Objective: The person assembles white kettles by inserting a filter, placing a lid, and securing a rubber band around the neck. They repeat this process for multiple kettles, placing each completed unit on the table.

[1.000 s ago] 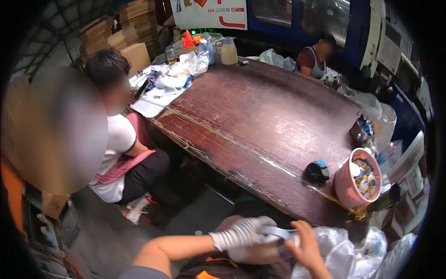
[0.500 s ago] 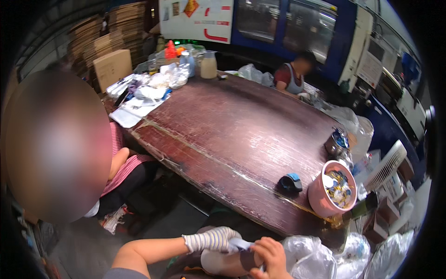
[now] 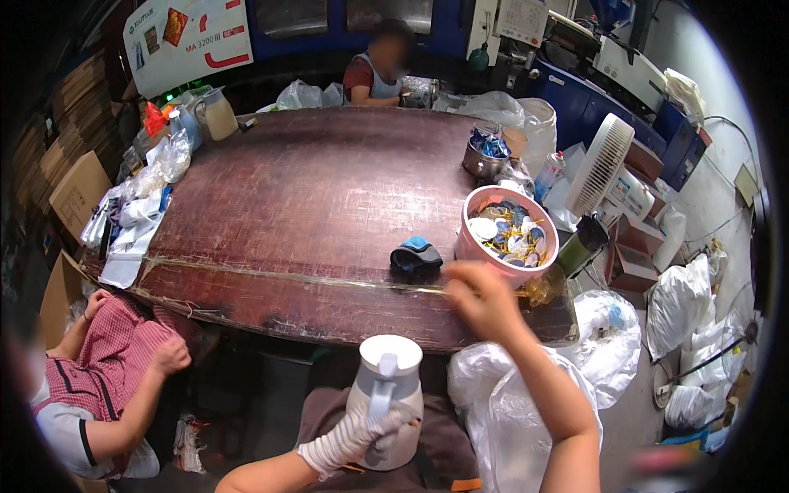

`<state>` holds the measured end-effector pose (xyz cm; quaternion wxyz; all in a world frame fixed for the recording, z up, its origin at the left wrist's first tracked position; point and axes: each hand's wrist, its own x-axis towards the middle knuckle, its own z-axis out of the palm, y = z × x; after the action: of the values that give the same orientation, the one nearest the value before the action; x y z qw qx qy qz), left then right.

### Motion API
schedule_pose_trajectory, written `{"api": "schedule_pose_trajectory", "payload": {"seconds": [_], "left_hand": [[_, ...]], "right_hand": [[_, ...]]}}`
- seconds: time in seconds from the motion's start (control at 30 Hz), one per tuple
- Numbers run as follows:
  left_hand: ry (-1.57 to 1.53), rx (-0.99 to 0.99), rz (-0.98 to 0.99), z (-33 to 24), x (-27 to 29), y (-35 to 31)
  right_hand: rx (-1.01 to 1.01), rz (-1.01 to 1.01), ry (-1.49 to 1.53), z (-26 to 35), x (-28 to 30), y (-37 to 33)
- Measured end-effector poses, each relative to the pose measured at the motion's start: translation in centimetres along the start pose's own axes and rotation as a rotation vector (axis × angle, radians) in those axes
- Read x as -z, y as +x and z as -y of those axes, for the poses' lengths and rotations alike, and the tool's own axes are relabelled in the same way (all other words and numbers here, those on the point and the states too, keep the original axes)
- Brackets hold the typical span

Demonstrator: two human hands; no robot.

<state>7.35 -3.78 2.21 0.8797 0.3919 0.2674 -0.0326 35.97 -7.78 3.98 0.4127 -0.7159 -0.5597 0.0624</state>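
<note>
“Co-worker in a white top and red checked apron [image 3: 99,370] at the near left, yes? What lies past that?”

“White papers [image 3: 136,234] and clear plastic bags [image 3: 152,177] on the left end of the dark red-brown wooden table [image 3: 312,205], then a beige handled pitcher [image 3: 218,115] at the far left.”

“And the off-white jug with the grey handle [image 3: 408,390]?”

“Near middle, over the person's lap, roughly upright. The left hand [image 3: 357,431], in a pale striped knitted glove, is wrapped around it, low on the handle.”

“Further right?”

“A small black, blue-topped rounded object [image 3: 416,257] on the table. Next, the bare right hand [image 3: 481,297], fingers curled, at the table's near edge. It's blurred; I can't tell whether it pinches anything.”

“Is it by the bucket?”

“Just beside it, on the near side: a pink plastic bucket [image 3: 470,246] full of flat discs. Right of that stands a white fan [image 3: 602,164].”
</note>
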Motion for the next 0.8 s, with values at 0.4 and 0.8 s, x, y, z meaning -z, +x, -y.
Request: {"api": "schedule_pose_trajectory", "payload": {"seconds": [0.4, 0.8], "left_hand": [[-0.067, -0.046, -0.052, 0.0, 3.1, 4.7], [-0.243, -0.153, -0.018, 2.5, 5.2, 4.0]], "right_hand": [[-0.329, -0.112, -0.977, -12.2, 1.4, 9.2], [-0.263, -0.585, 0.408, -13.7, 4.7, 8.1]]}}
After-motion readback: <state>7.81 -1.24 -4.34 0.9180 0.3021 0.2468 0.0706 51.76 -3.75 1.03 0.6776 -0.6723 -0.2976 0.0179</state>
